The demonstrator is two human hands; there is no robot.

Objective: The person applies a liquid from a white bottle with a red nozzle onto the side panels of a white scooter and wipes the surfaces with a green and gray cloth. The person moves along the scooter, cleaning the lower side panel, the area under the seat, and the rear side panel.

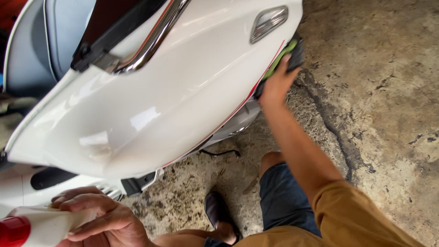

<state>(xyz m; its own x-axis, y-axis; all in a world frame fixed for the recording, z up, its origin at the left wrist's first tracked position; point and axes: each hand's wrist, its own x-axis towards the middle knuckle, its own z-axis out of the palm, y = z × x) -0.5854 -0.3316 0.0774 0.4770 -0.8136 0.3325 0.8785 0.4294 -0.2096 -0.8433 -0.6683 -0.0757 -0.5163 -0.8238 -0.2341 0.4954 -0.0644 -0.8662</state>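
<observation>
A white scooter body panel (151, 105) with a chrome rail and a clear turn light (269, 22) fills the upper left. My right hand (276, 84) reaches out and presses a green cloth (283, 52) against the panel's lower rear edge, by the dark tyre. My left hand (98, 219) sits at the bottom left, wrapped around a white bottle with a red cap (32, 226), close under the panel.
Stained, cracked concrete floor (379, 91) spreads to the right. My bent knee in dark shorts (281, 192) and a dark sandal (219, 212) rest on the ground below the scooter. A thin black cable (222, 152) hangs beneath the panel.
</observation>
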